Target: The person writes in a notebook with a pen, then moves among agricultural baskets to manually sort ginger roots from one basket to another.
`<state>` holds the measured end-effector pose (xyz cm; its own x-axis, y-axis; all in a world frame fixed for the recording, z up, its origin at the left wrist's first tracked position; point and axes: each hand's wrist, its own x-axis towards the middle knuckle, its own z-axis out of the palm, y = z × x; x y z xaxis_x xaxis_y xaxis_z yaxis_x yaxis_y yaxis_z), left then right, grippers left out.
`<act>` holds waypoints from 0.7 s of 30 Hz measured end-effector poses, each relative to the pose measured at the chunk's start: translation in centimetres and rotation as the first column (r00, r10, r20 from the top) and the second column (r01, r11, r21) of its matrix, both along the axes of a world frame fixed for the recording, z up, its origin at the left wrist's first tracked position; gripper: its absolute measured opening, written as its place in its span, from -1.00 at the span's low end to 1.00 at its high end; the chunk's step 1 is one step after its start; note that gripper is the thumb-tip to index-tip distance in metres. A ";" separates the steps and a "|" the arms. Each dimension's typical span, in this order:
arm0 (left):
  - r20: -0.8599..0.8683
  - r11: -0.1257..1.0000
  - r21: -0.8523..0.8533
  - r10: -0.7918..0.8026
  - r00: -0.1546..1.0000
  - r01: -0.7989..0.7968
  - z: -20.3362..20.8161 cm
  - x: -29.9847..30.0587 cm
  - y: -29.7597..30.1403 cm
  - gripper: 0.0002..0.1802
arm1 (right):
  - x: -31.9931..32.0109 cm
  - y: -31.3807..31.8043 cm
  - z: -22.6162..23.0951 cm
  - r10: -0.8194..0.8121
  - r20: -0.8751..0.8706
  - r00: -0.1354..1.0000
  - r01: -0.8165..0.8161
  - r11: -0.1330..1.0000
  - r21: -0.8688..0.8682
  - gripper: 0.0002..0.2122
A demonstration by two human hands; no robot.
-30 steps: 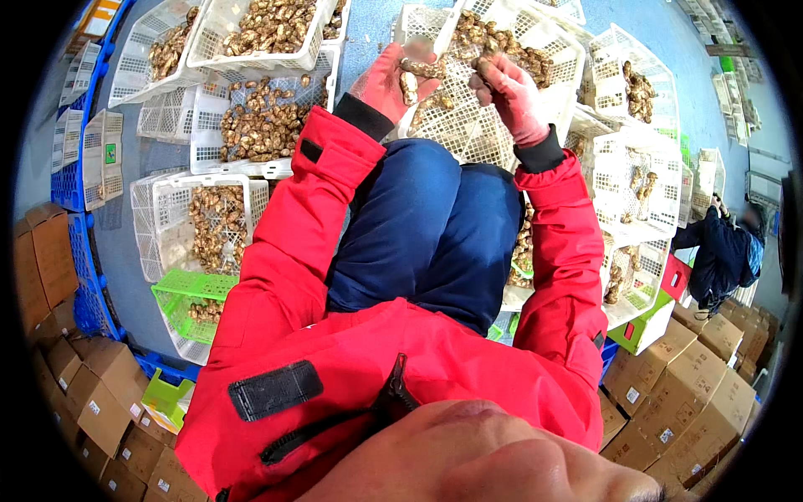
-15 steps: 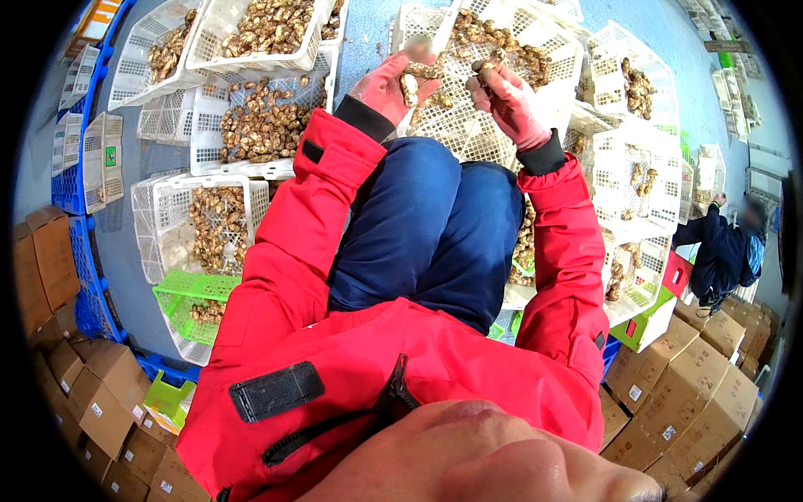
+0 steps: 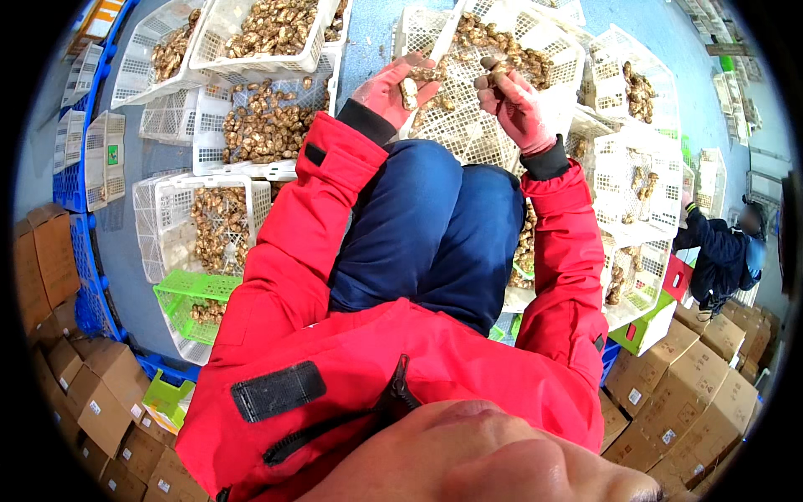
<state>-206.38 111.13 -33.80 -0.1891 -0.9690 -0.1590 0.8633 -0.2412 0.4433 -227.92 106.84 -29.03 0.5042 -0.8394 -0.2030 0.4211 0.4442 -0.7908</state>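
Left arm: forearm in red sleeve, reaching up and in from lower left, black cuff at wrist. Left hand (image 3: 389,89) over the near left part of the middle crate, fingers pointing right, curled on a pale lump (image 3: 409,94). Second lump (image 3: 428,74) at those fingertips; can't tell if it's gripped too.

Right arm: mirrors it, forearm nearly upright. Right hand (image 3: 520,107) over same crate, fingers bent up and left, narrow pinch on a brown lump (image 3: 501,73). Hands apart, roughly level.

Surface/room, L to R: cardboard cartons (image 3: 99,376) stacked low left, blue pallets (image 3: 86,268) above them. Then white crates with brown lumps, plus a green basket (image 3: 196,293) low in that group. Blue floor (image 3: 374,38) in the gap. Middle crate (image 3: 468,134): white, perforated, lumps heaped at far end, near end mostly bare. More white crates (image 3: 633,138) on the right, part filled. Far right: co-worker (image 3: 721,251) in dark jacket, one arm raised, more brown boxes (image 3: 677,393) below.
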 end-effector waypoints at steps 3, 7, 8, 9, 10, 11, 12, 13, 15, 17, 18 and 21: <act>-0.047 0.989 0.149 -0.012 0.999 0.019 0.0 0.1 0.1 -0.71 | -0.5 -0.7 -0.3 -0.015 0.008 1.000 0.015 0.999 -0.040 -0.70; -0.225 0.961 0.262 -0.027 0.974 0.087 -0.9 0.6 0.0 -0.64 | -1.1 -1.4 -0.3 0.026 -0.045 0.999 -0.028 0.998 -0.061 -0.70; -0.270 0.956 0.273 -0.030 0.962 0.106 -0.9 0.7 0.1 -0.62 | -1.2 -1.3 -0.3 0.036 -0.086 0.996 -0.041 0.997 -0.061 -0.71; -0.246 0.956 0.275 -0.030 0.969 0.099 -0.7 0.8 0.0 -0.61 | -1.3 -1.3 -0.2 0.046 -0.127 0.991 -0.054 0.997 -0.060 -0.71; -0.223 0.953 0.292 -0.014 0.975 0.081 -0.8 0.9 0.0 -0.61 | -1.3 -1.2 -0.2 0.057 -0.167 0.984 -0.067 0.996 -0.059 -0.71; -0.201 0.949 0.308 0.000 0.980 0.063 -0.9 1.0 0.0 -0.62 | -1.3 -1.1 -0.2 0.085 -0.181 0.980 -0.096 0.994 -0.051 -0.69; -0.178 0.945 0.325 0.015 0.984 0.044 -0.9 1.1 0.0 -0.62 | -1.3 -1.0 -0.2 0.115 -0.194 0.974 -0.125 0.991 -0.042 -0.67; -0.169 0.938 0.345 0.034 0.985 0.027 -1.0 1.2 0.0 -0.62 | -1.2 -0.9 -0.1 0.146 -0.207 0.967 -0.155 0.987 -0.032 -0.64; -0.141 0.923 0.385 0.071 0.987 -0.012 -0.4 1.2 0.0 -0.63 | -1.6 -1.3 -1.3 0.128 -0.205 0.970 -0.126 0.992 0.026 -0.80; -0.229 0.944 0.330 0.056 0.972 0.023 -1.0 2.5 -0.1 -0.62 | -2.3 -1.3 -1.9 0.092 -0.281 0.955 -0.079 0.995 0.058 -0.80; -0.301 0.967 0.248 0.026 0.953 0.052 -1.7 4.2 -0.5 -0.63 | -2.1 -1.1 -2.1 0.055 -0.337 0.940 -0.030 0.997 0.077 -0.80; -0.418 0.989 0.146 0.059 0.907 0.003 -1.5 10.6 -3.0 -0.66 | -2.7 -1.2 -2.5 0.125 -0.226 0.966 -0.096 0.986 0.133 -0.79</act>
<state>-195.80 108.12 -35.31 -0.2418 -0.9484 -0.2054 0.9689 -0.2474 0.0018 -230.61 105.67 -31.54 0.5192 -0.7435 -0.4214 0.1750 0.5752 -0.7991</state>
